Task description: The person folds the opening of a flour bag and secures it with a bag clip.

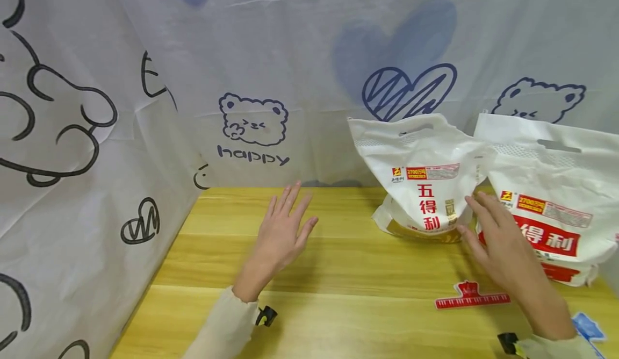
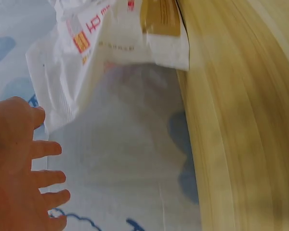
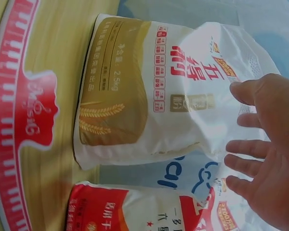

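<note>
"Touching the gold-bottomed white bag [image 1: 425, 181], is the right hand [image 1: 500, 243]?"
"I can't tell; those fingers are spread apart by its right edge, near the red-printed bag [image 1: 566, 203]."
"And the left hand [image 1: 282, 235]?"
"Over the wooden table [image 1: 367, 273], fingers apart, left of both bags, which stand side by side."

- The tabletop [image 1: 348, 294] leaves free passage between the left hand [image 1: 280, 232] and the gold-bottomed bag [image 1: 416, 203].
- The red-banded bag [image 1: 566, 208] blocks the right, a narrow gap between their bases.
- A flat red ruler [image 1: 471, 300] lies in front.
- Cloth [image 1: 309, 79] walls off back and left.
</note>
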`<state>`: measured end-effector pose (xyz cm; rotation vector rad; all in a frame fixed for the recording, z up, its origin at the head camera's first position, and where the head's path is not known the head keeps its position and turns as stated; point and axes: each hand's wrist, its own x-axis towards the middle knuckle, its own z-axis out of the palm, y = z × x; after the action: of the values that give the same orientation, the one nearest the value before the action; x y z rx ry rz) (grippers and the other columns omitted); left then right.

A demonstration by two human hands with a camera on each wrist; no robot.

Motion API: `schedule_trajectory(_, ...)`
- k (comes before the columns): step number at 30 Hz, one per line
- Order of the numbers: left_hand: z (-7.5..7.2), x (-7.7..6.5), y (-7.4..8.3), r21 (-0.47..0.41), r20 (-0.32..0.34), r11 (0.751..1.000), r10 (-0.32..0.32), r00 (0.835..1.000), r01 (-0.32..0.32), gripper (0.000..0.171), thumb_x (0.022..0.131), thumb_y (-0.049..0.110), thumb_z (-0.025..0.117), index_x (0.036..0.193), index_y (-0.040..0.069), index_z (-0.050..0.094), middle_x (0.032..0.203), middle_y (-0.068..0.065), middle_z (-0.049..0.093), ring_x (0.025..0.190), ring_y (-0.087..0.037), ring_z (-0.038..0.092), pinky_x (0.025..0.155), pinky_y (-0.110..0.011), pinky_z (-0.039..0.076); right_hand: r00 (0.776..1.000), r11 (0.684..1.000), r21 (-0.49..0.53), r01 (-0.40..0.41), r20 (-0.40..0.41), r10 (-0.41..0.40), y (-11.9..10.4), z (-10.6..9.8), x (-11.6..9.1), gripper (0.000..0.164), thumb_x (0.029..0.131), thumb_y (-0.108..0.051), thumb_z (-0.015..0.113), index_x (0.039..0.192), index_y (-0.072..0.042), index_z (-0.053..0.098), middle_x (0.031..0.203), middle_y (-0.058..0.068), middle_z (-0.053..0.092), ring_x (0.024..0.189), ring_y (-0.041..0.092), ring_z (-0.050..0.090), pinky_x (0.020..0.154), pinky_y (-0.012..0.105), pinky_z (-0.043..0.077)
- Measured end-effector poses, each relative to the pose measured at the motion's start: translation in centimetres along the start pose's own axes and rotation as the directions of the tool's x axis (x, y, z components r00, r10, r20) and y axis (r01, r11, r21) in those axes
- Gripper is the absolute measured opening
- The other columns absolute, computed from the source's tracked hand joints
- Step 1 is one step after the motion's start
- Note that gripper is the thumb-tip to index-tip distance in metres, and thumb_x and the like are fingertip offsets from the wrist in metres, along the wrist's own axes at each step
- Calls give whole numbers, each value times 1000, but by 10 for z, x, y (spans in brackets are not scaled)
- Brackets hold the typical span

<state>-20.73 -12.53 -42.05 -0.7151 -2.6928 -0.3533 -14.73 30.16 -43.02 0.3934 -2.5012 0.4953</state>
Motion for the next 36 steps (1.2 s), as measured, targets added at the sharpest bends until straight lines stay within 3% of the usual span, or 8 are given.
schedule_trajectory(4,8,9,18,-21,-27,997,70,997,-70,56,109,42,44,157,13,40,169,-12,20,155,-33,20,124,-50,11,997,999,27,36,-71,-34,-3,4,0,65,86,-9,81,145,-2,54,145,25,49,127,46,49,92,65,49)
schedule_trajectory(7,15,16,32,-31,-43,991,128,991,-129,54,109,40,46,156,13,43,168,-13,24,154,-33,21,124,-50,15,992,997,27,77,-105,-73,-2,9,0,54,99,-34,69,141,-2,58,140,25,53,119,43,54,78,60,54)
schedule_trajectory(10,23,24,46,-33,-49,982,184,982,-186,53,109,39,47,154,12,46,167,-14,25,154,-33,23,124,-50,18,986,993,19,113,-122,-110,0,13,-1,66,103,-57,47,136,-2,61,136,24,56,115,42,56,74,57,55)
schedule_trajectory(11,26,27,50,-36,-50,978,202,978,-204,52,109,38,47,153,11,46,167,-14,26,153,-34,24,123,-51,19,986,993,18,117,-124,-114,0,15,-1,74,101,-63,38,135,-2,62,135,24,57,114,42,56,76,58,54)
schedule_trajectory(17,42,42,73,-40,-84,952,298,951,-302,49,109,34,49,152,12,48,165,-15,29,152,-33,28,123,-49,22,986,991,21,130,-108,-127,1,22,-2,77,100,-67,34,127,-2,66,129,22,60,113,41,56,88,58,48)
schedule_trajectory(22,55,58,92,-32,-139,919,385,912,-393,47,105,27,58,149,12,52,161,-16,37,151,-32,32,124,-45,18,984,989,0,149,-98,-148,4,26,-1,76,102,-67,30,122,-4,68,125,20,62,111,38,56,89,53,45)
schedule_trajectory(27,64,74,111,36,-117,887,460,880,-460,42,103,21,62,144,14,57,158,-12,43,149,-28,35,124,-42,21,972,979,-6,204,-115,-203,10,29,2,71,105,-61,31,115,-2,70,121,19,64,108,37,58,89,51,47)
schedule_trajectory(36,82,91,129,166,-66,855,506,860,-491,36,99,18,67,135,17,65,146,-6,56,142,-22,44,124,-39,20,962,969,-30,245,-112,-247,17,32,5,69,108,-56,29,110,-3,73,119,17,64,109,37,57,91,51,48)
